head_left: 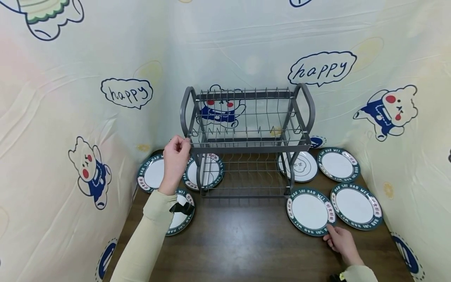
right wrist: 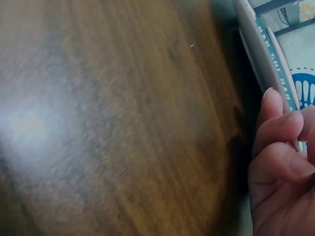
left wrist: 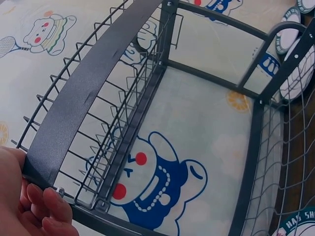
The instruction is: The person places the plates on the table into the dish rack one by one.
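Note:
A dark grey two-tier dish rack stands at the back of the table, its wire shelves bare. My left hand grips the front left corner of its upper tier; in the left wrist view the fingers curl round the frame there. At the right, my right hand pinches the near rim of a white plate with a green lettered border. From the right wrist view, that plate shows edge-on, with fingertips under its rim. Another such plate lies right beside it.
Behind these lie a plate and a white plate with a drawn face. To the left are more green-rimmed plates, one partly behind my left forearm. Printed cloth walls in the brown wooden table.

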The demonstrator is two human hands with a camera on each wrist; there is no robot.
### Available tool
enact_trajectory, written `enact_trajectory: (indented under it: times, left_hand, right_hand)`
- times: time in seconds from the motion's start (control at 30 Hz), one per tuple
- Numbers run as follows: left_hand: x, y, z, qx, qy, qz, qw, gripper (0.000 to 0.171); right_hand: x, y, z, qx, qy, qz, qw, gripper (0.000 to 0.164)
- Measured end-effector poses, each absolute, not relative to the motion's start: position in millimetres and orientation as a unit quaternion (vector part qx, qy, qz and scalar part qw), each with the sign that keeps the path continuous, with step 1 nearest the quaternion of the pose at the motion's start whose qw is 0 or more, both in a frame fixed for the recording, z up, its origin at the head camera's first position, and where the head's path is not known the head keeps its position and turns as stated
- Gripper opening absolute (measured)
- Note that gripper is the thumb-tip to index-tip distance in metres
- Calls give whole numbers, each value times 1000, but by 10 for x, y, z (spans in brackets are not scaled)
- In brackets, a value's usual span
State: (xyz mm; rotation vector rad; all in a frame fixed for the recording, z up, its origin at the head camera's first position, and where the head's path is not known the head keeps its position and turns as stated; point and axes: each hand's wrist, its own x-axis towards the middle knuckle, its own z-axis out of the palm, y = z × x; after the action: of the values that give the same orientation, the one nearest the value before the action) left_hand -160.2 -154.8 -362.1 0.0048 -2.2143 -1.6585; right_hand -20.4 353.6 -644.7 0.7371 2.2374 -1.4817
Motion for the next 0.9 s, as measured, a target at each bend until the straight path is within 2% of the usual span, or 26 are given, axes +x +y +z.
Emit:
enact_trajectory:
  times: [0.47,0.9]
  left_hand:
    - [-1585,-1549,-3597,11,-793,-581,184,24]
    - [-1656,-1567,-3675,12,-785,-591,184,25]
  right_hand:
    - [-129,3481,-6483,258,773,-565,129,40]
    - [-17,3406,-6556,224,771,-594,34,40]
